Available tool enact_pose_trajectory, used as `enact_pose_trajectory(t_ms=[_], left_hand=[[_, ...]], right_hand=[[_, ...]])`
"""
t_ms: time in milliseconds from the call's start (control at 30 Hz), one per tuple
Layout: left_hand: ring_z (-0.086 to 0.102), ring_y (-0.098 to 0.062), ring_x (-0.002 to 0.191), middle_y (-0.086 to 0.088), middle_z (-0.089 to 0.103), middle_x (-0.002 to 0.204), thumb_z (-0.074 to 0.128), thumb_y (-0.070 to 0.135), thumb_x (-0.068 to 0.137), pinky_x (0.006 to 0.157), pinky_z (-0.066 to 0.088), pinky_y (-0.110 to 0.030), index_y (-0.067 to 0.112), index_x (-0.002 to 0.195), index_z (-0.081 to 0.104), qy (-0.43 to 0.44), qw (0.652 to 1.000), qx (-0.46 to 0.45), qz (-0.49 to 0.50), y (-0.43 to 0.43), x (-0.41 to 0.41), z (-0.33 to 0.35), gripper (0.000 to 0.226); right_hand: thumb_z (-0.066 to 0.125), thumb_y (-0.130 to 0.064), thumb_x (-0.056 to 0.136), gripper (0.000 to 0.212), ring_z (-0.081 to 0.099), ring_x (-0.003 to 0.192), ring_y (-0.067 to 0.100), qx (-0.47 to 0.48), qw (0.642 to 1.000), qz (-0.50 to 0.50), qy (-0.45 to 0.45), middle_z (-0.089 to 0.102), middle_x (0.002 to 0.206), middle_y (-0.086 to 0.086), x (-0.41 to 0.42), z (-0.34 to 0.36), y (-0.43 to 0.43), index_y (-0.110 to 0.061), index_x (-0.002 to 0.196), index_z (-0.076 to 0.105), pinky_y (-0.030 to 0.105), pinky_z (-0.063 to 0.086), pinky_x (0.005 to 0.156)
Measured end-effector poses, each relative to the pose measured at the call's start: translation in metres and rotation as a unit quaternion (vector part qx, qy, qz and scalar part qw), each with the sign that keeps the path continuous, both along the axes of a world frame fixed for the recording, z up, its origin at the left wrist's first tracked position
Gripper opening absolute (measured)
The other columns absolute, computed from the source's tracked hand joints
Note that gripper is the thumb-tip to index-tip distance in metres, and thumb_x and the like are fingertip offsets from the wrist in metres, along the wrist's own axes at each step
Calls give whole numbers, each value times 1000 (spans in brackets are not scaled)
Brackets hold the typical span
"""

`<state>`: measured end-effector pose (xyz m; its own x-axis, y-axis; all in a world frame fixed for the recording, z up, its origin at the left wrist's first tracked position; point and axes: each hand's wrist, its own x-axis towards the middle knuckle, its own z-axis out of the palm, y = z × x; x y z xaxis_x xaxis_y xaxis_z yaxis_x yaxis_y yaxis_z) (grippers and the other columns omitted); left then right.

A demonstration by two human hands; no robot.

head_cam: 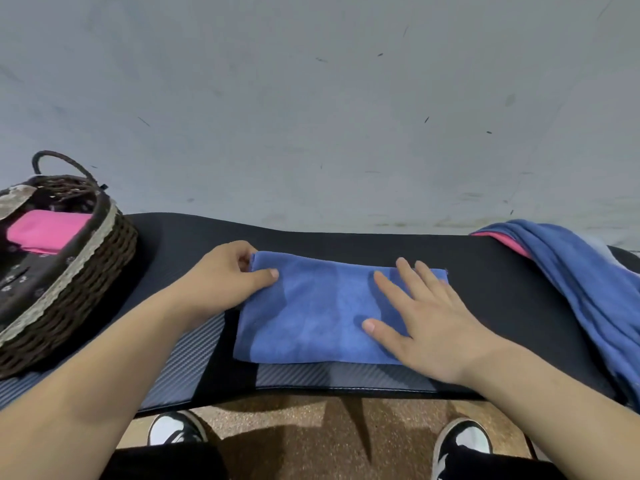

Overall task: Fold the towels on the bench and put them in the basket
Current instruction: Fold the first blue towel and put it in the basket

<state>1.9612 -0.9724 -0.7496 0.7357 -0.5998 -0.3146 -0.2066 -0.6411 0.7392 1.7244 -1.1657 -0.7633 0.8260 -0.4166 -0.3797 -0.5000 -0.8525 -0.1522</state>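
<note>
I see the black surface (381,247) across mid-frame, an unfolded blue-and-pink pile (571,271) slumped at the right edge, the wicker basket (86,271) at left with a pink towel (45,230) already in it, and the part-folded blue towel (322,313) flat at centre. My left hand (221,278) pinches its upper-left corner; my right hand (426,320) lies flat on its right half, fingers spread. Risk: if the palm slips during the next fold the layers skew, and the pile overhanging the near edge could slide off.
</note>
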Motion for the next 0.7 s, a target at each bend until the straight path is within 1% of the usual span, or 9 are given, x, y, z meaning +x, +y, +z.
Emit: enact_pose_trajectory(t_ms=[133,200,300,400,467,533,567,633,700], left_hand=[[66,-17,77,-10,72,92,68,36,94,61,53,-30,22,96,62,-26,999,-35,22,14,-2,-2,16],[67,-19,76,-6,71,86,67,38,95,61,53,-32,25,96,62,-38,997,-58,35,18,-2,0,14],[67,-17,71,-5,70,80,66,35,96,59,54,-30,24,97,63,-28,993,-96,58,19,-7,10,11],[68,-17,65,-12,73,84,68,34,95,53,53,-28,22,99,65,10,990,-123,65,14,-16,27,14],[66,-17,61,-14,73,83,69,33,95,50,51,-27,17,101,65,42,989,-129,59,5,-27,36,17],[66,-20,57,-15,73,79,70,29,95,48,52,-27,12,103,64,69,989,-125,43,-10,-40,40,21],[67,-21,56,-15,72,78,71,28,95,48,52,-27,9,103,63,75,989,-123,35,-20,-48,41,22],[68,-22,52,-13,70,74,72,25,94,47,53,-27,7,103,62,73,990,-122,20,-43,-63,40,22],[69,-26,50,-11,69,69,72,23,94,46,55,-29,6,102,61,74,990,-120,10,-67,-76,36,22]], right_hand=[[1,-84,79,91,-33,151,27,17,998,-16,62,-37,163,-1,2,-16,5,-41,156,-23,48,-13,125],[-8,-83,70,97,-36,149,27,18,998,-19,56,-40,161,-1,5,-22,9,-41,155,-26,48,-15,125],[-3,-82,76,93,-35,150,25,27,999,-12,25,-36,163,-2,9,-23,17,-40,157,-22,48,-14,125],[27,-74,95,80,-15,157,24,38,997,3,-62,-13,171,2,10,-15,12,-37,163,8,44,-3,128],[48,-62,97,67,14,157,25,45,987,-20,-155,23,167,10,10,-9,4,-27,154,42,40,15,127],[61,-49,95,46,48,136,18,77,965,-77,-241,57,139,2,8,-2,-5,-21,132,65,32,38,112],[64,-44,94,33,58,119,12,103,950,-115,-270,63,122,-5,7,3,-7,-23,119,70,28,45,100],[66,-37,93,14,62,85,4,145,929,-169,-294,66,90,-14,4,9,-14,-26,92,73,18,45,74],[66,-33,93,23,52,58,2,189,912,-207,-301,60,61,-15,0,9,-24,-18,76,69,13,39,57]])
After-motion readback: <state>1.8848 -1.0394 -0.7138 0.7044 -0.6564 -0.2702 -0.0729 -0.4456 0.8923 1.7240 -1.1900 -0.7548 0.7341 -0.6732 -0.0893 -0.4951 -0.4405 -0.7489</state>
